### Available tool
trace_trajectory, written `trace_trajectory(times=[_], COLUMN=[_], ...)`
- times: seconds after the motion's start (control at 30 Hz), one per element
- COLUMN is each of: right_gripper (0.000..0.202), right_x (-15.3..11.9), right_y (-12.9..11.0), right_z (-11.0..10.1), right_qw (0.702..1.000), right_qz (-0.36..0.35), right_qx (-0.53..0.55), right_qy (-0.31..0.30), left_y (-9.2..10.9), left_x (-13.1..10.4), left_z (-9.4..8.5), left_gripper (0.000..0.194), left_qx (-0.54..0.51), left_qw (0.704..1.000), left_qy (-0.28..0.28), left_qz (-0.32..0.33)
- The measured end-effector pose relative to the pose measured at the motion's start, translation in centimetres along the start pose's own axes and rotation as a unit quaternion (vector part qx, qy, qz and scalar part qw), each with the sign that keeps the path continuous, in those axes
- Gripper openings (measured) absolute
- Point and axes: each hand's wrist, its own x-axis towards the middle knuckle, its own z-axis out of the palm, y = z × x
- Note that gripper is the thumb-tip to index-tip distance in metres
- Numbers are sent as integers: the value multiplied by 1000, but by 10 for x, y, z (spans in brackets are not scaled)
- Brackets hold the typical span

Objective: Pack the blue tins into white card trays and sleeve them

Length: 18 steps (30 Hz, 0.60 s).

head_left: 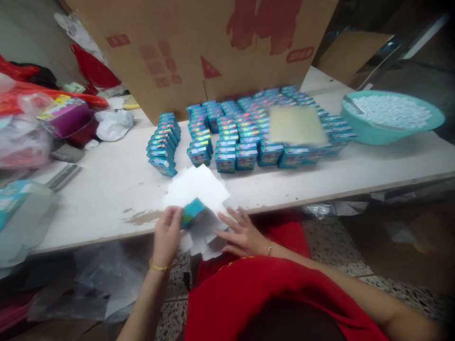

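Pinching hand: the left hand (168, 233) had thumb and fingers clamped on a teal carton (193, 212), held over white sheets (197, 183) near the front edge of the surface (95, 199); whether the carton was flat or folded up could not be told;
Spread hand: the right hand (244, 234), fingers apart, was at the right side of the sheets, across from the carton;
White sheets: overlapped in a loose fan, they reached past the front edge toward a red garment (263, 293);
Blue boxes (225, 163): they stood in rows beyond the sheets, the leftmost row set apart from its neighbors;
Teal basin (380, 135): just beside the right end of the rows, it held many small pale-blue pieces (394, 110);
Cardboard box (185, 47): it rose behind the rows, printed in red;
Far left: a purple box (66, 116) sat among plastic bags (30, 137).
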Motion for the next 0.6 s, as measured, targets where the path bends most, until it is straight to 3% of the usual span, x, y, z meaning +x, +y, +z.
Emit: trace_trajectory(times=[0.13, 0.23, 0.3, 0.37, 0.43, 0.5, 0.6], right_gripper=[37, 43, 57, 68, 65, 56, 47], right_x=[-2, 1, 5, 11, 16, 19, 22], right_y=[5, 15, 26, 40, 51, 55, 44], right_z=[-6, -13, -20, -27, -33, -37, -43], right_qw=[993, 960, 935, 947, 977, 989, 991], right_qz=[-17, 130, 216, 203, 122, 51, 17], right_qx=[96, 160, 158, 142, 135, 135, 136], right_qy=[70, 189, 234, 203, 112, 38, 1], left_y=[42, 56, 51, 37, 20, 4, -7], left_x=[0, -9, -16, -22, -26, -29, -33], left_z=[-26, -31, -25, -14, -3, 4, 1], left_gripper=[19, 11, 8, 9, 10, 12, 13], left_qx=[112, 164, 192, 200, 180, 150, 114], left_qw=[972, 928, 916, 920, 936, 959, 981], left_qy=[135, 212, 178, 89, 20, 12, 38], left_qz=[159, 258, 304, 324, 301, 238, 153])
